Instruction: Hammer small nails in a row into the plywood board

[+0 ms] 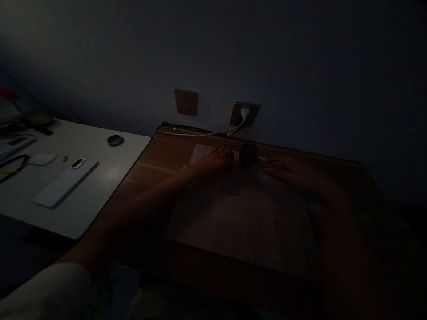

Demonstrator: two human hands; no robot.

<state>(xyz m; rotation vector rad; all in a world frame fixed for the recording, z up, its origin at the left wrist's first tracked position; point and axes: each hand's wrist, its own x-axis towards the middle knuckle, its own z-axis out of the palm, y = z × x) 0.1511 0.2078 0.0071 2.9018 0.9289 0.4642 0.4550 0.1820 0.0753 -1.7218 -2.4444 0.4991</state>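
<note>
The room is very dark. My right hand [283,169] closes on the thin handle of what looks like a hammer, with a bulky dark head [248,155] at its left end. Just left of that head, my left hand [218,159] rests near the back of a pale board [240,226], its fingers curled together. Whatever those fingers may hold is too dark to make out. Small shiny slivers, nail-like, lie on the board in front of the hands: one sliver [232,193] nearer me and another sliver [248,181] behind it.
The board lies on a brown wooden table [163,155] against the wall. At left, a white table [100,182] carries a phone [66,182], a dark round ring-like item [115,140] and clutter. A white cable [200,135] runs to a wall socket [244,114].
</note>
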